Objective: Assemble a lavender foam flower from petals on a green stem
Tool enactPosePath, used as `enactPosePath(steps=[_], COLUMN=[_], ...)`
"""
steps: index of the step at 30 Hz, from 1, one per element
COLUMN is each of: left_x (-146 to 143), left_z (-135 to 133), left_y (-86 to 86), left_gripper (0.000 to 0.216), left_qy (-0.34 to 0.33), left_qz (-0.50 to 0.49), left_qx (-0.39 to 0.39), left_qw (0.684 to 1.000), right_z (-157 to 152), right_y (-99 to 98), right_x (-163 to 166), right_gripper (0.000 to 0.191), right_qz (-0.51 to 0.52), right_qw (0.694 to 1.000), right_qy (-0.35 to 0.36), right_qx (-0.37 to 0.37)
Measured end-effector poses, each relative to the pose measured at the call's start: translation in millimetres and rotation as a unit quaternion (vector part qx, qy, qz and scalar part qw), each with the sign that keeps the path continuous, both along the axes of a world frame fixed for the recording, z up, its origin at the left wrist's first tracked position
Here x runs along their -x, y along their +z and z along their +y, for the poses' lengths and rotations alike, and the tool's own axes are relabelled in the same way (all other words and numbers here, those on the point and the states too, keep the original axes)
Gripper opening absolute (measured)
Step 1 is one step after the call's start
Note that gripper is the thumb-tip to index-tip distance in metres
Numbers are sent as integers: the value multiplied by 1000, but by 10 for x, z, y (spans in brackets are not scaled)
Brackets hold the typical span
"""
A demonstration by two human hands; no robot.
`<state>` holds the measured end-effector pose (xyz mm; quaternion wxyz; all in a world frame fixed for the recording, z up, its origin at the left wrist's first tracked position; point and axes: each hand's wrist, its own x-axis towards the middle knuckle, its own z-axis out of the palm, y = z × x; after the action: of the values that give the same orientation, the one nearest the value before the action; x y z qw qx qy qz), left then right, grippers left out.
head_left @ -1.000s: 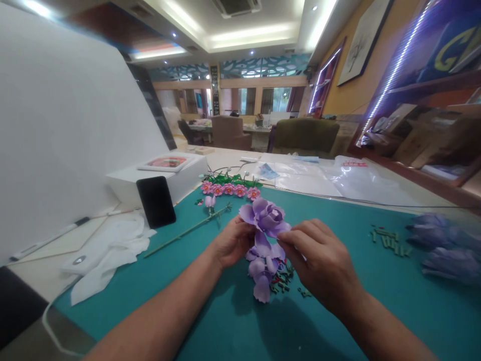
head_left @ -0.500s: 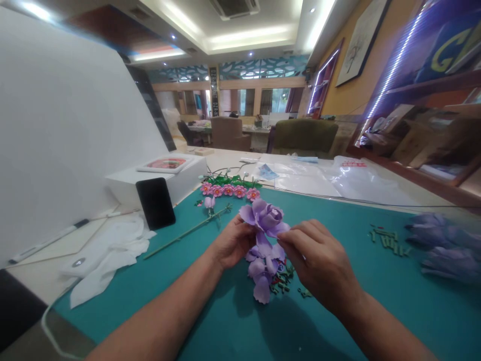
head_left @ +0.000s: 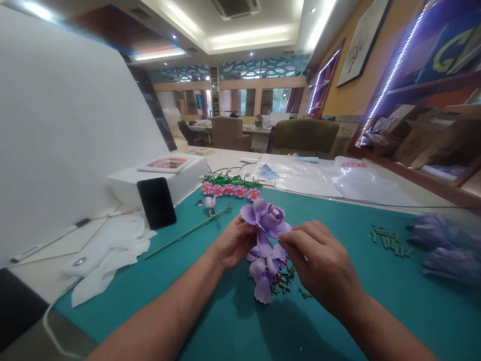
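A purple artificial flower (head_left: 268,216) with spread petals is held up over the mat. My left hand (head_left: 237,243) is closed around its underside from the left; some of its fingers are hidden behind the petals. At the flower's right edge, my right hand (head_left: 315,255) pinches a petal between thumb and fingertips. Loose purple petals (head_left: 262,273) lie just below the flower, beside a small heap of green and red pieces (head_left: 283,281). A long green stem (head_left: 184,236) lies to the left, near a small pale purple bud (head_left: 210,203).
Pink flowers (head_left: 229,190) line the back of the green mat (head_left: 376,311). A black phone (head_left: 156,203) leans against a white box (head_left: 191,175) at left, near crumpled white tissue (head_left: 108,265). Green pieces (head_left: 389,242) and bagged purple petals (head_left: 447,250) lie right. Clear plastic bags (head_left: 319,180) are behind.
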<state>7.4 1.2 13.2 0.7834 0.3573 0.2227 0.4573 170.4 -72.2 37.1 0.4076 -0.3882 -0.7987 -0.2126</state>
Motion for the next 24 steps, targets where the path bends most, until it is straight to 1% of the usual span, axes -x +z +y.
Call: enactPosePath(steps=[3, 8, 17, 24], left_x=[-5, -1, 9, -4], left_z=[-15, -31, -23, -51], left_y=[3, 11, -22, 18], left_gripper=[32, 29, 31, 31], left_qy=[22, 23, 19, 13], left_qz=[-10, -11, -16, -32], left_qx=[-3, 1, 8, 7], left_qw=[1000, 1000, 1000, 999], right_z=[2, -8, -16, -16], right_y=[-4, -8, 4, -1], right_x=[-5, -13, -4, -2], right_gripper=[15, 15, 14, 13], right_qz=[6, 8, 17, 23], right_qw=[1000, 1000, 1000, 999], right_qy=[-4, -6, -5, 0], right_qx=[8, 16, 24, 22])
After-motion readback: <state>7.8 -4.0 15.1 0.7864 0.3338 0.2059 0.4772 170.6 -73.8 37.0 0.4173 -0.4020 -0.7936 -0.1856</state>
